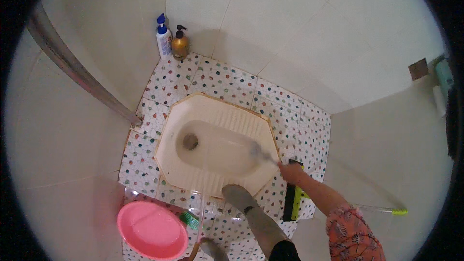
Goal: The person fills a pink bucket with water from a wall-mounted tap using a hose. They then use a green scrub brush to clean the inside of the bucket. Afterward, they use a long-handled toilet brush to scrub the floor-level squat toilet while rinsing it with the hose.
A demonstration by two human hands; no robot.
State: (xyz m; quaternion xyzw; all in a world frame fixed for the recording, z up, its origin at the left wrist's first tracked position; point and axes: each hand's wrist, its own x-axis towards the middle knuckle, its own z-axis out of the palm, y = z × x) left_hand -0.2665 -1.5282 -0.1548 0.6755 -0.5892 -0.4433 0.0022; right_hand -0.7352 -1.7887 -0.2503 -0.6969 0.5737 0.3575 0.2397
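My right hand (pixel 291 172) grips the thin handle of a toilet brush, whose grey head (pixel 256 151) is blurred and sits inside the right end of the cream squat toilet (pixel 214 185). At the bottom edge, only a sliver of my left hand (pixel 183 259) shows, around a tan hose (pixel 194 251). From the hose, a stream of water (pixel 201 206) runs up towards the toilet's near side. The toilet's round drain hole (pixel 190 141) is at the left of the bowl.
A pink basin (pixel 177 235) stands lower left, beside a green scrubbing brush (pixel 189 220). A black and yellow-green floor squeegee (pixel 296 203) lies by my right arm. Two pump bottles, one white (pixel 164 43) and one amber (pixel 180 47), stand in the corner. A pipe (pixel 90 83) rises left. My foot (pixel 235 193) touches the toilet's rim.
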